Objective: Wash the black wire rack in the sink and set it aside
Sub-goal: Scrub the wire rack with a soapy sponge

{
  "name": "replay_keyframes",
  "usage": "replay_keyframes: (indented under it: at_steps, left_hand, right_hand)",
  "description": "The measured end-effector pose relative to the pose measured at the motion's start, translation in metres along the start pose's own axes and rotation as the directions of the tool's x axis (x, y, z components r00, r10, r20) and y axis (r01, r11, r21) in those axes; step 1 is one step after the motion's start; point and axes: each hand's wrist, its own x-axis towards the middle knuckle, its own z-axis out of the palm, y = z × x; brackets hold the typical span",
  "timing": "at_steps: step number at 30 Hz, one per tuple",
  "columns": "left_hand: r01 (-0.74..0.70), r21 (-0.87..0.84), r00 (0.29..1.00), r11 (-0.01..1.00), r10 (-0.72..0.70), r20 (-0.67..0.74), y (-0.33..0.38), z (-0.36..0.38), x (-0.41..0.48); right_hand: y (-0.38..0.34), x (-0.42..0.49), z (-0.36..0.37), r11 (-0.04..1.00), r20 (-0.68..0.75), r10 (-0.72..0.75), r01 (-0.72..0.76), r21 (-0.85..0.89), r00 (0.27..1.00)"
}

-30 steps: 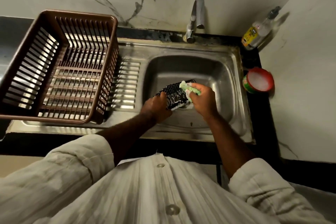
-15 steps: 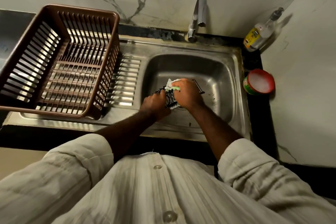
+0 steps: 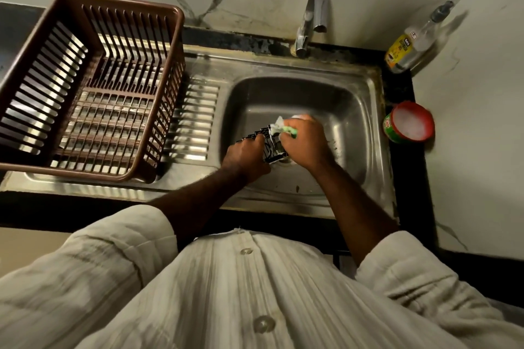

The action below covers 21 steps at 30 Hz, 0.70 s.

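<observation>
A small black wire rack (image 3: pixel 271 147) is held over the steel sink (image 3: pixel 351 110), mostly hidden between my hands. My left hand (image 3: pixel 246 156) grips its left edge. My right hand (image 3: pixel 304 142) presses a soapy green scrub sponge (image 3: pixel 288 130) against the top of the rack; white foam shows at the fingertips. Only a few wires of the rack show between the two hands.
A brown slatted plastic dish basket (image 3: pixel 90 88) stands on the ribbed drainboard at left. The tap (image 3: pixel 313 14) rises behind the basin. A dish soap bottle (image 3: pixel 408 42) and a red-and-green tub of soap (image 3: pixel 409 122) sit on the dark counter at right.
My right hand slid the sponge from the rack's right side across its top toward the left, covering more of it. My left hand kept its grip.
</observation>
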Motion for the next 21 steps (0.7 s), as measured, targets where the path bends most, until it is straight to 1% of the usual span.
replay_keyframes:
  at_steps: [3,5,8,11,14,16,18,20,21]
  left_hand:
    - [-0.024,0.0,1.0,1.0,0.024,-0.017,-0.002,0.004,0.001]
    - [-0.018,0.001,1.0,1.0,0.018,-0.013,-0.005,0.006,0.0]
    - [0.012,-0.03,1.0,0.999,-0.012,-0.003,-0.012,0.012,-0.001]
    - [0.0,-0.035,1.0,0.999,0.0,0.002,-0.017,0.018,-0.002]
    - [-0.014,-0.007,1.0,1.0,0.014,-0.002,-0.02,0.019,-0.005]
    - [-0.018,0.007,1.0,1.0,0.018,-0.007,-0.022,0.018,-0.007]
    - [-0.031,0.017,0.999,0.999,0.031,-0.01,-0.022,0.018,-0.007]
    - [-0.043,0.022,0.999,0.999,0.043,-0.008,-0.021,0.021,-0.007]
    - [-0.045,0.018,0.999,0.999,0.045,-0.005,-0.02,0.022,-0.007]
  right_hand:
    - [-0.003,0.0,0.009,0.999,0.026,-0.02,0.019,0.028,0.999]
    - [-0.002,-0.003,0.016,0.998,0.067,-0.055,0.055,0.001,0.996]
    - [0.002,-0.011,0.018,0.998,0.122,-0.049,0.054,-0.035,0.991]
    - [0.005,-0.02,0.017,0.998,0.197,0.048,-0.039,-0.047,0.979]
    - [0.008,-0.02,0.014,0.991,0.265,0.131,-0.133,-0.01,0.955]
    - [0.007,-0.016,0.009,0.981,0.242,0.153,-0.177,0.079,0.958]
    - [0.006,-0.012,0.007,0.963,0.134,0.18,-0.202,0.179,0.975]
    - [0.005,-0.011,0.011,0.96,0.036,0.184,-0.187,0.209,0.982]
    - [0.003,-0.012,0.015,0.964,0.023,0.167,-0.168,0.205,0.986]
